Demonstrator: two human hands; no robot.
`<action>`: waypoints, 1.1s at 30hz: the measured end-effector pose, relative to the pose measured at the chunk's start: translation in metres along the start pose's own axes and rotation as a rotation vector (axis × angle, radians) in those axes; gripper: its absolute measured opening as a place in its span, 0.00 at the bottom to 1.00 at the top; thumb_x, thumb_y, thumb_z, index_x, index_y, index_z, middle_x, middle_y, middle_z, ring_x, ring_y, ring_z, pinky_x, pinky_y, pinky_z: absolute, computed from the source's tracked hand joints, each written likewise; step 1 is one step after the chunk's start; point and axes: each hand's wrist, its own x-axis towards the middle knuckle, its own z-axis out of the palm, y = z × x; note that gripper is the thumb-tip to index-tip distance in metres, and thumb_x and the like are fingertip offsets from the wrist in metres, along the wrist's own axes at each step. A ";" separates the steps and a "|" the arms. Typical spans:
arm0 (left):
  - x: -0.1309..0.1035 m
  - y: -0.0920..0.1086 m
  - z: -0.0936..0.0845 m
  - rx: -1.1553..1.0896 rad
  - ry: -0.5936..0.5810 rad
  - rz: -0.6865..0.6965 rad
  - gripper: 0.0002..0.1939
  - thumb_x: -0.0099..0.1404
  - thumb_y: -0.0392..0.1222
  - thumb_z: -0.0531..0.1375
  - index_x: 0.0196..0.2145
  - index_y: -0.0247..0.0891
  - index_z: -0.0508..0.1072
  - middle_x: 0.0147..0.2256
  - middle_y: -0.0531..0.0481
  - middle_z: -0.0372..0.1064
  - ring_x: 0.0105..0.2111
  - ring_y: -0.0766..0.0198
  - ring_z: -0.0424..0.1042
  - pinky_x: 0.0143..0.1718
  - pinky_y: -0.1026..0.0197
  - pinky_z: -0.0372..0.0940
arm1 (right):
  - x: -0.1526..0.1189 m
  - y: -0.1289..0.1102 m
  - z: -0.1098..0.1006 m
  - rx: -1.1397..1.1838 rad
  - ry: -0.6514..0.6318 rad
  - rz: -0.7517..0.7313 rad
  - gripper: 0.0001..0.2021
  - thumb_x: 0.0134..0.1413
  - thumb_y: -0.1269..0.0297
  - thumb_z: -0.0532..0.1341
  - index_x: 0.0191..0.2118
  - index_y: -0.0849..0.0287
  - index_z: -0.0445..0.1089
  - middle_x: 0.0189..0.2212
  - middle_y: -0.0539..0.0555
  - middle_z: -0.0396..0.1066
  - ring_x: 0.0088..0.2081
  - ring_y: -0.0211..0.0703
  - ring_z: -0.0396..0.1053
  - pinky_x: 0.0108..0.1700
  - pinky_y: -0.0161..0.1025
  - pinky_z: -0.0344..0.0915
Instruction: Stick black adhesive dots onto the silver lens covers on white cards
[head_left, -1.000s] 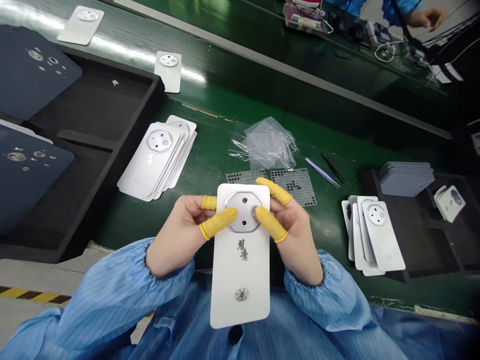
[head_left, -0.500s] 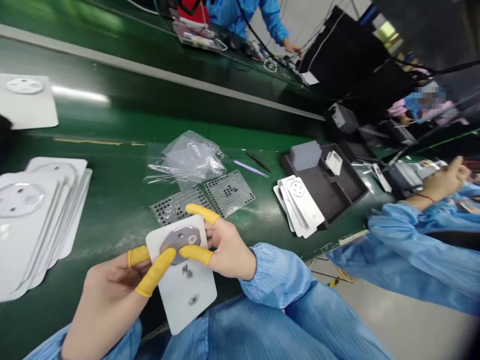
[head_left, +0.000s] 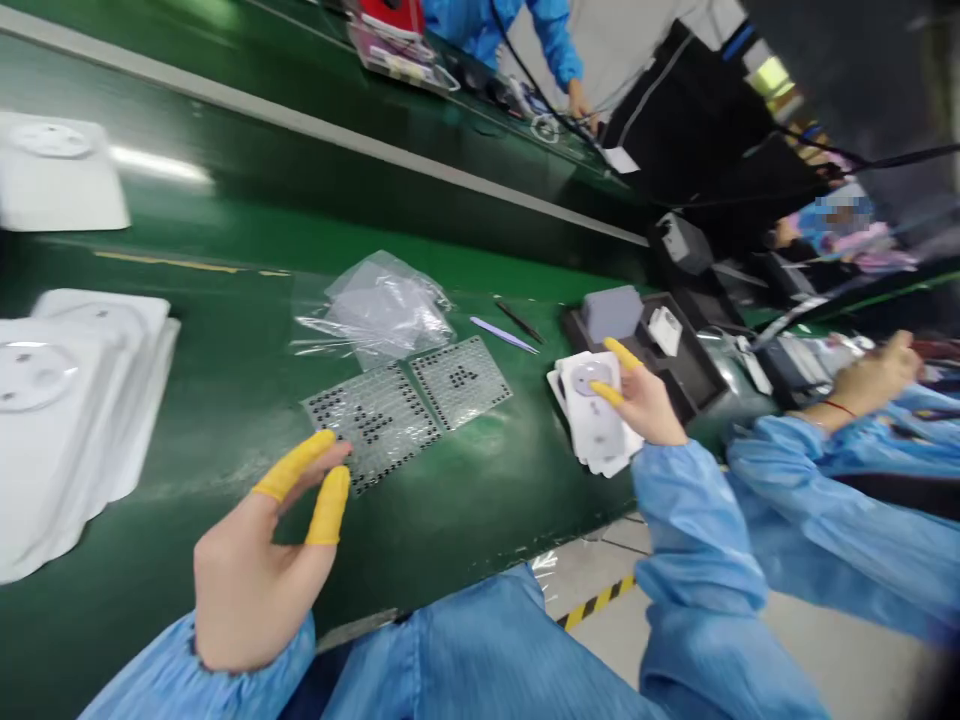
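Note:
My left hand point(head_left: 266, 550), with yellow finger covers, is over the green table at the lower left corner of a clear sheet with small black dots point(head_left: 375, 425); its thumb and fingers are apart with nothing between them. At the right, my right hand point(head_left: 645, 400) is at the white plate point(head_left: 596, 415) on top of a small pile. Its yellow-covered thumb and finger lie at the plate's upper edge and round recess. A second dotted sheet point(head_left: 461, 380) lies beside the first.
Stacked white plates point(head_left: 45, 460) stand at the left. Behind the sheets are clear plastic bags point(head_left: 386, 305), lilac tweezers point(head_left: 502, 334) and dark tweezers point(head_left: 519, 318). A black tray point(head_left: 679, 385) holds grey pieces point(head_left: 613, 312). Another person's arm point(head_left: 810, 450) reaches in at the right.
The white plate that both hands held in front of me has moved right, onto the small pile, with my right hand. My left hand has let go and opened.

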 end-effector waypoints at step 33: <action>-0.002 -0.019 0.003 -0.872 -0.109 -0.612 0.16 0.45 0.46 0.73 0.31 0.35 0.80 0.29 0.48 0.79 0.29 0.63 0.77 0.36 0.65 0.73 | -0.058 -0.157 0.192 0.306 -0.220 -0.829 0.13 0.57 0.77 0.59 0.47 0.61 0.68 0.44 0.60 0.71 0.45 0.43 0.70 0.45 0.42 0.73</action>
